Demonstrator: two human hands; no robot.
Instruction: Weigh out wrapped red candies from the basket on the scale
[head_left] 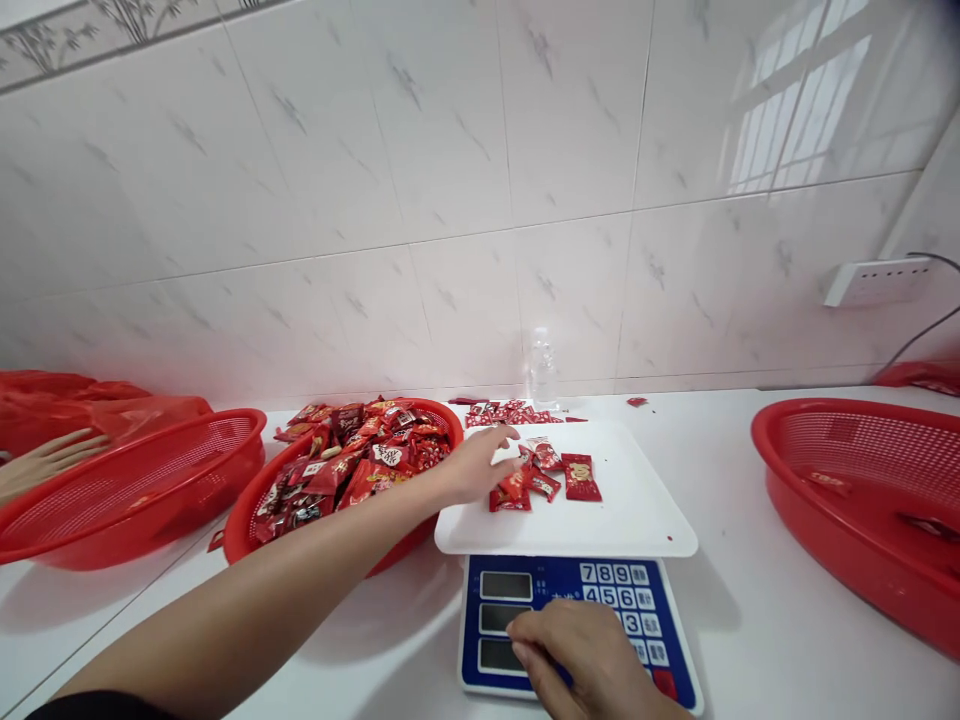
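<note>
A digital scale with a blue keypad panel [469, 670] carries a white weighing pan [637, 500]. Several small red snack packets [582, 477] lie on the pan. My left hand [480, 468] reaches across from the left, over the pan's left side, fingers apart just above the packets; it partly hides them. My right hand [592, 655] is in front of the scale's panel, fingers curled and thumb close to the index finger, with nothing visible in it. It covers part of the keys and displays. Left of the scale, a red basket [244, 520] is heaped with similar packets.
Another red basket [847, 540] with a few packets stands at right. At far left is a third red basket [150, 520], with another person's hand [56, 462] by a red bag [112, 405]. Behind the pan are a clear bottle [543, 370] and red patterned packaging [510, 413].
</note>
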